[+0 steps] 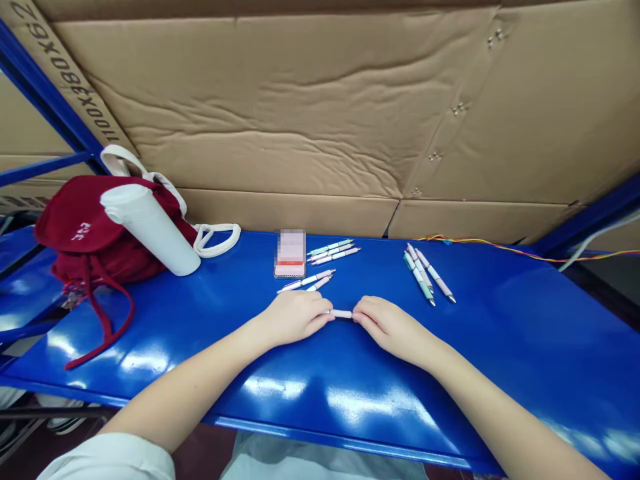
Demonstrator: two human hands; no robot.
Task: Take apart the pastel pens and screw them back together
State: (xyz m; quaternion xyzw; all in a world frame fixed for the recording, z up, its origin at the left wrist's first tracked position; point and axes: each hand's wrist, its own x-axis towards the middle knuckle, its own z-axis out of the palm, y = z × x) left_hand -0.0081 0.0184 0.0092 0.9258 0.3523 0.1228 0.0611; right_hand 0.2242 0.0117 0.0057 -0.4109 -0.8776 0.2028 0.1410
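Note:
Both my hands rest on the blue table (500, 347) and pinch one pale pink pen (341, 313) between them. My left hand (295, 315) is closed on the pen's left end. Closed on its right end is my right hand (387, 322). Only the short middle of the pen shows between my fingertips. Two more pens (309, 281) lie just beyond my left hand. Three pens (333, 251) lie further back, and several pens (427, 272) lie to the right of my right hand.
A phone (290, 253) lies face up behind the pens. At the left stand a dark red drawstring bag (90, 247) and a white tube-shaped case (150, 228) leaning on it. Cardboard sheets (320, 113) wall off the back. Coloured wires (500, 248) run along the back right.

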